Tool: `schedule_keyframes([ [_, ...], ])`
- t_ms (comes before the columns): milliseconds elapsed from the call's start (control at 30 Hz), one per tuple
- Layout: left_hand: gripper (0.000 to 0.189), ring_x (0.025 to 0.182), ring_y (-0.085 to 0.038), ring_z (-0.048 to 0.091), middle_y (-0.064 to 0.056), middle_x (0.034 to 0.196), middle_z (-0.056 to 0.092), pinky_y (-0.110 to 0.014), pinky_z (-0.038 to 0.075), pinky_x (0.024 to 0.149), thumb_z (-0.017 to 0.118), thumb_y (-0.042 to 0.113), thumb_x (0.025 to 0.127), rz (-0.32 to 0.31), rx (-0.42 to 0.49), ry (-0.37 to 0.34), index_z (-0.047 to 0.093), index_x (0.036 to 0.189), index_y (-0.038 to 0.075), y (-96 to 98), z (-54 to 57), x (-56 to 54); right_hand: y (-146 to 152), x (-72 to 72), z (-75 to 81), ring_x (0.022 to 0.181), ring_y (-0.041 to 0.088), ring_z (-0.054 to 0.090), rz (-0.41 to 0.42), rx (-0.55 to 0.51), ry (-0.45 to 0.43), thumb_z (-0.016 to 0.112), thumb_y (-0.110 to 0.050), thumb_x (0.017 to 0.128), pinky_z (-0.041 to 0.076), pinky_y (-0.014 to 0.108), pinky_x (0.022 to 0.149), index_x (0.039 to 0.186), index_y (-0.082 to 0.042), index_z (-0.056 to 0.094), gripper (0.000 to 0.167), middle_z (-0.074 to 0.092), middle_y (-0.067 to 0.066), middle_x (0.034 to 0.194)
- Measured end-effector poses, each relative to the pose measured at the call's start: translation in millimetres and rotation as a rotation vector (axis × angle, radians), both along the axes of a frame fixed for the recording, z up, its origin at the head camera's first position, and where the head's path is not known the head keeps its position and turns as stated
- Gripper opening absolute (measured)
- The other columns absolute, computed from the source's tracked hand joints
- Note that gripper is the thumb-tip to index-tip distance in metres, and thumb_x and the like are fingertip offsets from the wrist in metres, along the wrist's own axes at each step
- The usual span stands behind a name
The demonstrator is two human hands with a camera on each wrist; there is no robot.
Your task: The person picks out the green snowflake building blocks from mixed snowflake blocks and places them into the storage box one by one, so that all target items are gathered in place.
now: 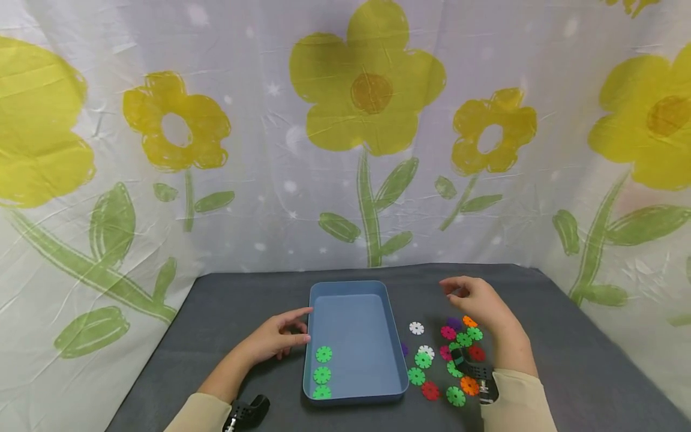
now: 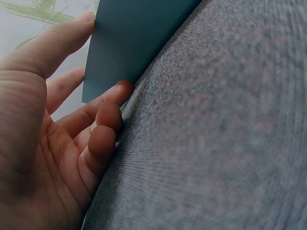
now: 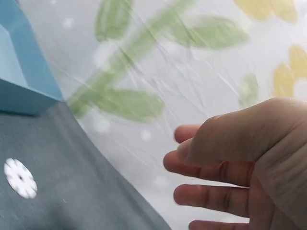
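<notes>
Curtain (image 1: 259, 180): wrinkled cloth, yellow flower print, behind the worktop.
Worktop (image 1: 259, 294): dark grey, woven-looking.
Tray (image 1: 356, 342): smooth blue rectangle, rounded corners; three green discs (image 1: 322, 375) inside, near left.
Left hand (image 1: 275, 337): loosely spread, touching the tray's left wall.
Right hand (image 1: 477, 300): fingers relaxed, slightly apart, far right.
Loose discs (image 1: 423, 360): flat, notched, multicoloured, right of the tray.

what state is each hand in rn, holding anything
Left hand: open, touching the side of the tray.
Right hand: open, loosely bent, holding nothing.
</notes>
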State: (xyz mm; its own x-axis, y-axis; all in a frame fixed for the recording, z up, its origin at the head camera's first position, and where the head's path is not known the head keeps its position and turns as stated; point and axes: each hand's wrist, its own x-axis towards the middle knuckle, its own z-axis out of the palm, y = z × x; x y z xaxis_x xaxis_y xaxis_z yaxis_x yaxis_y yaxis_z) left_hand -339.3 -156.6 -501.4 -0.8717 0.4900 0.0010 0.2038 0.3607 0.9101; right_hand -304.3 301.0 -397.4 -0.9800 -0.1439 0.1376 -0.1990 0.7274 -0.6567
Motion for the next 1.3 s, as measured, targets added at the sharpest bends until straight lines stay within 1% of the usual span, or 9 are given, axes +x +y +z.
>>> schedule_keyframes([
  [233,0.07,0.06,-0.017,0.052,-0.01,0.116,0.065,-0.032,0.045,0.05,0.075,0.026,0.097,-0.004,0.013,-0.012,0.043,0.157,0.009,-0.1,-1.6,-0.6,37,7.1,-10.6,0.096,0.027,0.063,-0.016,-0.054,-0.117,0.066,-0.009,0.098,0.054,0.051,0.086,0.129,0.001,0.068,0.032,0.066,0.014,0.112],
  [400,0.07,0.061,-0.018,0.052,-0.01,0.115,0.064,-0.033,0.046,0.05,0.076,0.026,0.096,0.009,0.01,-0.005,0.044,0.157,0.012,-0.5,-0.1,0.0,57,8.7,-25.2,0.104,0.031,0.062,-0.018,-0.074,-0.225,0.064,-0.008,0.098,0.051,0.055,0.092,0.13,0.005,0.066,0.035,0.066,0.021,0.12],
  [533,0.07,0.061,-0.018,0.052,-0.011,0.116,0.064,-0.033,0.046,0.05,0.075,0.026,0.096,0.0,0.012,-0.008,0.043,0.157,0.01,-0.7,-0.7,0.1,69,8.8,-35.3,0.102,0.029,0.063,-0.039,-0.099,-0.352,0.063,-0.005,0.095,0.05,0.051,0.082,0.129,0.006,0.065,0.035,0.065,0.023,0.125],
  [600,0.071,0.061,-0.017,0.052,-0.011,0.116,0.064,-0.033,0.046,0.05,0.075,0.026,0.097,-0.005,0.016,-0.008,0.042,0.157,0.008,-1.0,-0.7,0.0,72,8.6,-40.1,0.088,0.024,0.06,-0.06,-0.121,-0.393,0.064,-0.002,0.092,0.045,0.042,0.069,0.128,0.005,0.066,0.037,0.067,0.018,0.113],
  [700,0.07,0.061,-0.018,0.052,-0.011,0.116,0.064,-0.033,0.046,0.05,0.075,0.026,0.097,-0.003,0.011,-0.006,0.043,0.157,0.009,-1.0,0.0,-0.4,73,8.3,-46.8,0.07,0.02,0.049,-0.046,-0.14,-0.417,0.065,0.001,0.087,0.033,0.033,0.058,0.127,0.006,0.066,0.04,0.062,0.008,0.088],
  [800,0.07,0.061,-0.018,0.052,-0.011,0.116,0.064,-0.033,0.046,0.05,0.075,0.026,0.097,0.002,0.008,-0.005,0.043,0.156,0.01,-0.2,0.6,-0.8,72,7.6,-51.3,0.064,0.018,0.044,-0.039,-0.143,-0.433,0.066,0.005,0.083,0.033,0.031,0.056,0.128,0.006,0.065,0.045,0.052,0.003,0.076],
  [1033,0.069,0.061,-0.019,0.052,-0.009,0.115,0.065,-0.034,0.046,0.05,0.076,0.026,0.096,0.009,-0.002,-0.007,0.045,0.156,0.012,0.7,-1.7,-2.5,65,4.6,-54.3,0.077,0.025,0.057,-0.129,-0.13,-0.448,0.067,0.006,0.082,0.048,0.039,0.069,0.122,0.002,0.067,0.04,0.065,0.01,0.096],
  [1200,0.068,0.062,-0.02,0.052,-0.01,0.115,0.065,-0.034,0.046,0.05,0.076,0.025,0.096,0.004,0.002,-0.007,0.045,0.156,0.012,0.4,-0.3,-1.8,63,2.0,-58.4,0.083,0.026,0.06,-0.157,-0.059,-0.391,0.072,-0.001,0.085,0.049,0.044,0.073,0.114,0.0,0.069,0.029,0.066,0.009,0.096],
  [1300,0.068,0.062,-0.019,0.052,-0.01,0.116,0.064,-0.034,0.046,0.051,0.075,0.025,0.097,0.0,0.003,-0.007,0.044,0.157,0.012,-0.6,1.1,-0.6,64,-0.4,-60.4,0.085,0.027,0.06,-0.175,-0.044,-0.37,0.076,-0.006,0.085,0.049,0.046,0.075,0.111,0.0,0.067,0.028,0.065,0.01,0.097],
])
